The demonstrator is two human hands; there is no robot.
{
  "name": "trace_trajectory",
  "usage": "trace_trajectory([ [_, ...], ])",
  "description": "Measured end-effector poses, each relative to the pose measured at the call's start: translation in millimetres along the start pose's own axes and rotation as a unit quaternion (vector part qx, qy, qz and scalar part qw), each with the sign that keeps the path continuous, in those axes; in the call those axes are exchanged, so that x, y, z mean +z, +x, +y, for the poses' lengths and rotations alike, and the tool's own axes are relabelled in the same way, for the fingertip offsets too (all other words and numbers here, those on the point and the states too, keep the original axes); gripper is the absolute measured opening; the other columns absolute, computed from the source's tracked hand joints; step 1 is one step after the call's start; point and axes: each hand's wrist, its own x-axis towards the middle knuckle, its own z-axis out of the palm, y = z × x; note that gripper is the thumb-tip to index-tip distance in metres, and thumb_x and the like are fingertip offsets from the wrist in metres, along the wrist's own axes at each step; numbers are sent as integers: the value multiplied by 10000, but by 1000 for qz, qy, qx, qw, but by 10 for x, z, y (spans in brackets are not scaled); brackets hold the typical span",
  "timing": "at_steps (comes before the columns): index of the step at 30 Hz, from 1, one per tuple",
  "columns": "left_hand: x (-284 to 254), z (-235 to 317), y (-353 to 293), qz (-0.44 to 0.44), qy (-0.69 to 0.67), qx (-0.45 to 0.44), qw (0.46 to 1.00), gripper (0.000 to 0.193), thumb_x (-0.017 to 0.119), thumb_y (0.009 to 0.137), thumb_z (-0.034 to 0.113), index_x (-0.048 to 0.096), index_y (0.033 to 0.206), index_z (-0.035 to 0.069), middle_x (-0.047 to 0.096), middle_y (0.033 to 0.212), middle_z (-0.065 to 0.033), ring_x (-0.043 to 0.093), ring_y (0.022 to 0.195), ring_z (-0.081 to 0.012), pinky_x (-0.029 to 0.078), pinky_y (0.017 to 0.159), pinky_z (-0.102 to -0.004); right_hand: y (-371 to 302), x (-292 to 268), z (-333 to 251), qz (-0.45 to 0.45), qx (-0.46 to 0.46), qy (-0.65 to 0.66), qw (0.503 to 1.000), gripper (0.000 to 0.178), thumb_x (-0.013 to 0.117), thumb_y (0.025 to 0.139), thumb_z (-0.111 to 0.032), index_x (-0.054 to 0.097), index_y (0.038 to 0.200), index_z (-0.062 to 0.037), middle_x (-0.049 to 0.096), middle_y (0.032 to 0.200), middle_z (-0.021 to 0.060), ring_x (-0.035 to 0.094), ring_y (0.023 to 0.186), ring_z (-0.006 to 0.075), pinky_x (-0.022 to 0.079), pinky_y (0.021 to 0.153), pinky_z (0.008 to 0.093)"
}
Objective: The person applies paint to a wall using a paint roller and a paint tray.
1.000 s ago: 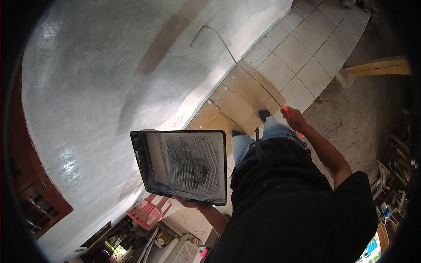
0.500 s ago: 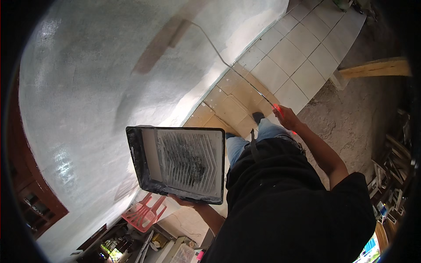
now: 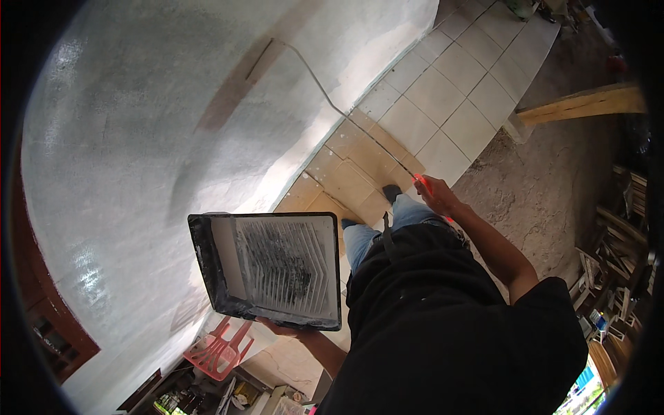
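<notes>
My right hand [image 3: 440,198] is closed around the red handle of a long-rodded paint roller [image 3: 345,115]. Its bent metal rod reaches up and left to the wall [image 3: 138,131], where the roller end lies over a brownish strip; the roller's sleeve is hard to make out against it. Under the lower edge of a black paint tray [image 3: 283,270], my left hand [image 3: 280,327] grips and supports it, its fingers partly hidden below. White paint sits in the tray's left end, and its ribbed slope is smeared with white and dark streaks.
Tan cardboard [image 3: 346,166] covers part of the pale tiled floor [image 3: 443,83] by my feet. A red plastic chair [image 3: 220,351] stands below the tray. To the right are a wooden beam [image 3: 588,104], rough ground and stacked wood pieces [image 3: 619,242]. A red-brown cabinet [image 3: 55,304] borders the left.
The roller end has shifted slightly down and left along the wall's brownish strip. My right hand, the tray and the whole scene sit a little farther left in the picture; both grips stay the same.
</notes>
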Motion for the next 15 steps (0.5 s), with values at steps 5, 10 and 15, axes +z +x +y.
trace_trajectory([
  [5, 234, 78, -90, 7, 13, 0, 1000, 759, 376, 905, 582, 282, 1417, 30, 262, 1470, -157, 280, 1327, -338, 232, 1106, -481, 47, 53, 224, 31, -28, -43, 998, 498, 398, 954, -482, 567, 918, -15, 612, 807, 242, 586, 821, 453, 460, 703, 462],
  [10, 116, 7, -12, 0, 19, 31, 999, 747, 371, 914, 560, 261, 1427, 28, 248, 1475, -163, 278, 1328, -342, 224, 1109, -480, -36, 38, 202, 43, -32, -57, 997, 487, 406, 960, -464, 561, 891, -7, 612, 767, 203, 603, 755, 390, 459, 664, 435],
  [15, 150, 62, -75, -5, 6, 16, 1000, 739, 377, 916, 554, 268, 1422, 27, 262, 1465, -165, 289, 1322, -338, 236, 1106, -474, -95, 29, -15, 25, -20, -52, 998, 475, 415, 953, -463, 567, 927, -14, 618, 799, 233, 598, 799, 440, 460, 682, 462],
])
